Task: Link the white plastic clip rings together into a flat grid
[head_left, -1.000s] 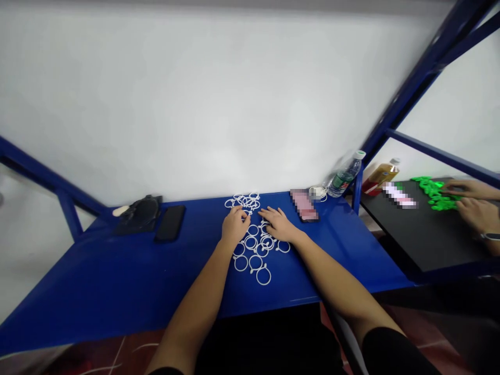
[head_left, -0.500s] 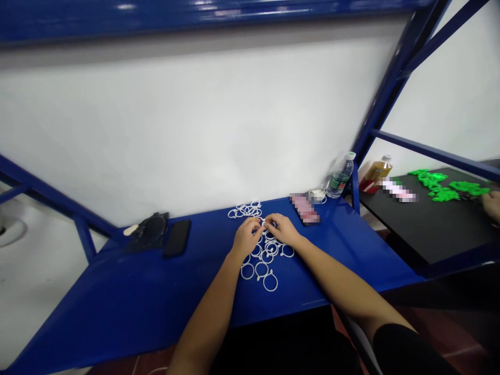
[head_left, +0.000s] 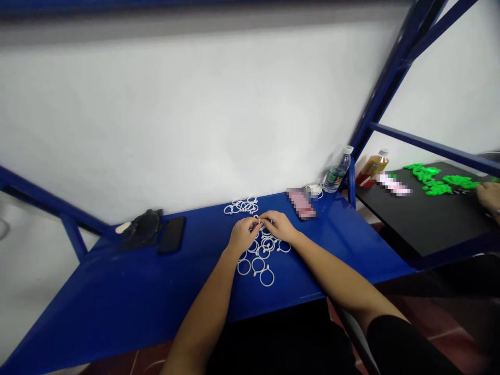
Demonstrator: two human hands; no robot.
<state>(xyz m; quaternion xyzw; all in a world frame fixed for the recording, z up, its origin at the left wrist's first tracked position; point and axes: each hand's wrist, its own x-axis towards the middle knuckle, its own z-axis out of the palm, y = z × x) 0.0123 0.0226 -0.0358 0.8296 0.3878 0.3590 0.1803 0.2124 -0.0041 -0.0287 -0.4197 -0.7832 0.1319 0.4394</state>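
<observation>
My left hand (head_left: 242, 233) and my right hand (head_left: 279, 227) meet over the table, fingertips almost touching. Both are pinched on a small white plastic ring (head_left: 257, 219), whose loop shows just beyond my fingers. Below and between my forearms lies a loose spread of similar white rings (head_left: 258, 264), each with a small knob or clasp. Farther back, near the wall, is a separate heap of white rings (head_left: 242, 207). My fingers partly hide the held ring and some of the spread.
The blue table (head_left: 128, 302) also carries a black phone (head_left: 172, 234), a crumpled black bag (head_left: 144, 227), a pixelated pink item (head_left: 302, 203), a white cable (head_left: 313, 190) and a water bottle (head_left: 338, 171). Right of a blue frame post, another person's hand (head_left: 489, 196) is near green pieces (head_left: 437, 187) on a black table.
The whole view has shifted slightly, so everything sits a little higher and farther left. My hands stay together, with the ring's loop now showing above my fingertips.
</observation>
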